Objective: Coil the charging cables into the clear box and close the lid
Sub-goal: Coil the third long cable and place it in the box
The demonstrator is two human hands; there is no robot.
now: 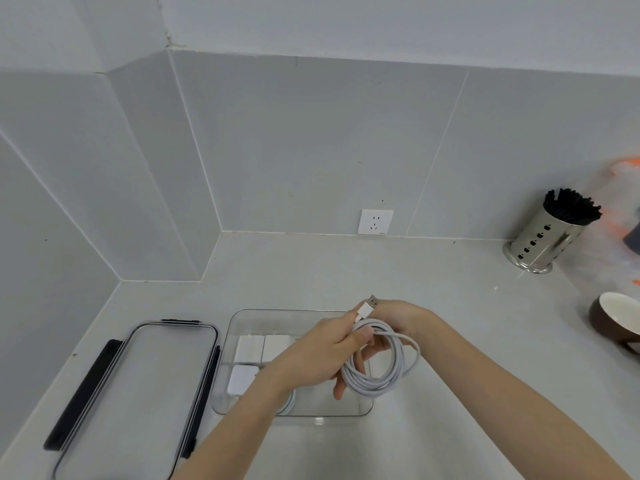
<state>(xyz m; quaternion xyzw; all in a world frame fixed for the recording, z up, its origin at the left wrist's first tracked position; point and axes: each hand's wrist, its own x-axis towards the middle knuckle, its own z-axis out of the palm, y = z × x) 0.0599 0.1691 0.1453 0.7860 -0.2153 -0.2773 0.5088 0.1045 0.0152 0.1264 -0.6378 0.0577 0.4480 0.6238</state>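
A white charging cable (382, 382), wound into a loose coil of several loops, hangs above the clear box (242, 315). My left hand (318, 351) grips the top of the coil, thumb over the strands. My right hand (398, 318) holds the coil from behind, and the USB plug (367, 308) sticks up beside it. Inside the box lie three white charger blocks (258, 349) and another coiled white cable (287, 405), partly hidden under my left forearm. The clear lid (135, 393) with black latches lies flat to the box's left.
A steel holder (540, 244) full of black sticks stands at the back right. A brown bowl (616, 323) sits at the right edge. A white wall socket (375, 221) is behind the box. Tiled walls close in the corner on the left.
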